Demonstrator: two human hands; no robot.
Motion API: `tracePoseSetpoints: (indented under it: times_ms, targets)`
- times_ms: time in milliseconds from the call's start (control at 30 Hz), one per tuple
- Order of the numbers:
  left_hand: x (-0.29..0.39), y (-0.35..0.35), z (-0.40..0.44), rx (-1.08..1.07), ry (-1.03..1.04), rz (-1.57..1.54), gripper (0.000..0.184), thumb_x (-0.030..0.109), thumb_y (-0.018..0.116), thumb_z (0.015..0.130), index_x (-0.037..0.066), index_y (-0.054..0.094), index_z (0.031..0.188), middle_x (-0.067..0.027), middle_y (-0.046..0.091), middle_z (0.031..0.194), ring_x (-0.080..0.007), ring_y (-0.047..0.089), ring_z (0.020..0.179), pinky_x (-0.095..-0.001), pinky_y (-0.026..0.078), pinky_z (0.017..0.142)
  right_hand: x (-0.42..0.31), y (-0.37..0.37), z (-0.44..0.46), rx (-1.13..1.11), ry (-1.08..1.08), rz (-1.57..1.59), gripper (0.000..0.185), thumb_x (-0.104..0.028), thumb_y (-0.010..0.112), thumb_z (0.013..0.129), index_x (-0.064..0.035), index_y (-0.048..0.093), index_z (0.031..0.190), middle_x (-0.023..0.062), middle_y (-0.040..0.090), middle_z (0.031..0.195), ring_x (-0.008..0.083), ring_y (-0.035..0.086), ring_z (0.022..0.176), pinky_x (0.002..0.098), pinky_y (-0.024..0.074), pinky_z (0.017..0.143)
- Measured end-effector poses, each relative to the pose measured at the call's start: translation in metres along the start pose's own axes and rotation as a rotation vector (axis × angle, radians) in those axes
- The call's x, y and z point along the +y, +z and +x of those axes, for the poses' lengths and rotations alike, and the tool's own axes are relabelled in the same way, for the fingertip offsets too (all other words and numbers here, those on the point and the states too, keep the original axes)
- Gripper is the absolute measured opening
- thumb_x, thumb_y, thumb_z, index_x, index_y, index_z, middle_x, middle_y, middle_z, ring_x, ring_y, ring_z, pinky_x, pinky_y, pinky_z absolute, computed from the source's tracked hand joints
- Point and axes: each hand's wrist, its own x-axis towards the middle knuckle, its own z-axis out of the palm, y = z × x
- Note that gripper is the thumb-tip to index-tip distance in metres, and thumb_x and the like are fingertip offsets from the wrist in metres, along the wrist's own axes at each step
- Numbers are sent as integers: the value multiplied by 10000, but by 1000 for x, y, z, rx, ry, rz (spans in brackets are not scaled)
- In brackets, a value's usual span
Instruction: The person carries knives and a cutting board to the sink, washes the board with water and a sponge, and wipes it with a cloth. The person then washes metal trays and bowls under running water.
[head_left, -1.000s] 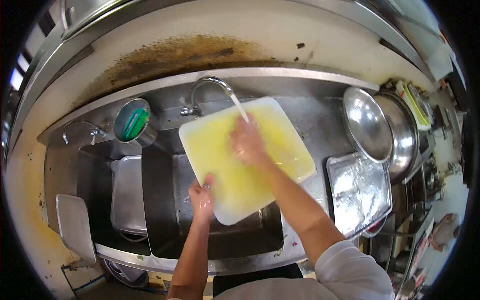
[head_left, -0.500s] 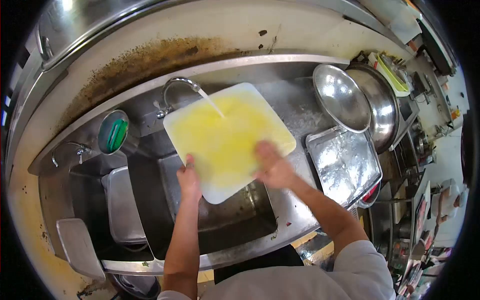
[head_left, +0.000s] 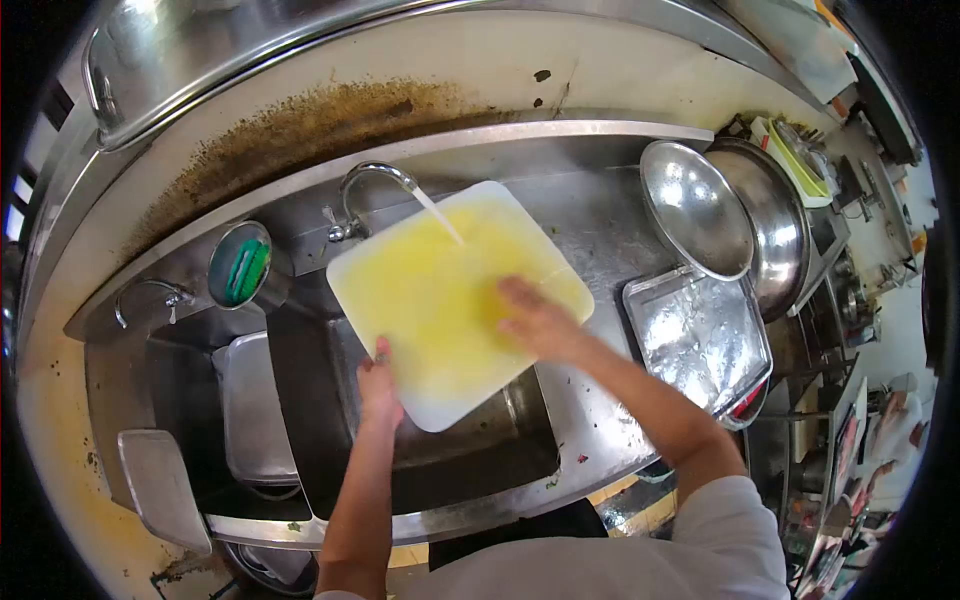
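A white cutting board with a yellow-stained face [head_left: 430,300] is tilted over the right sink basin. My left hand [head_left: 379,386] grips its lower left edge, thumb on top. My right hand [head_left: 538,318] lies on the right part of the board's face, fingers spread and slightly blurred. From the curved faucet [head_left: 378,172], water runs onto the upper part of the board.
Left of the faucet stands a metal pot [head_left: 236,262] holding green sponges. Metal trays [head_left: 258,405] lie in and beside the left basin [head_left: 185,385]. At the right are a foil-like tray [head_left: 698,340], a steel bowl [head_left: 697,208] and, farther off, a person [head_left: 893,425].
My right hand has moved from under the running water down to the board's right side. The camera view has shifted. My left hand still holds the board.
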Motion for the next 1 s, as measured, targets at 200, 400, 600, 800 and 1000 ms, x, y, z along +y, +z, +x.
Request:
tracePoseSetpoints:
  times_ms: [200,400,600,800,1000]
  targets:
    - [-55,-31,24,-40,17,-134,612,407,580,1017,-115,460,1312,-190,650,1140,-279,646,1030,-428,548,872,-29,57,121,136,-386,-214,606,-432,544,968,-74,475,1452,163,416,1536,353,356,1437,535,243,1188]
    - [-76,-37,35,118,81,-30,709,549,571,983,-122,540,1210,-187,662,1108,-241,646,929,-400,536,788,61,-7,128,149,405,-416,620,-499,462,987,29,557,1298,252,518,1407,441,508,1260,499,402,1078]
    - [-114,-38,82,279,51,350,833,651,474,980,-161,655,945,-239,687,838,-270,644,830,-414,505,786,30,-57,68,-122,744,-152,612,-536,521,971,26,628,1189,252,669,1130,383,674,998,458,523,912]
    - [-109,5,84,250,55,491,836,634,420,1002,-168,648,1071,-304,692,864,-349,654,835,-450,493,818,-7,-110,21,68,557,878,377,-237,718,876,41,630,1115,155,699,927,229,685,860,345,536,768]
    - [-120,93,139,-52,-10,149,842,660,336,1006,-85,538,1341,-299,622,1270,-362,617,1158,-432,450,991,-110,-116,-18,144,358,438,298,-56,706,805,39,585,1060,183,691,900,221,685,818,364,531,722]
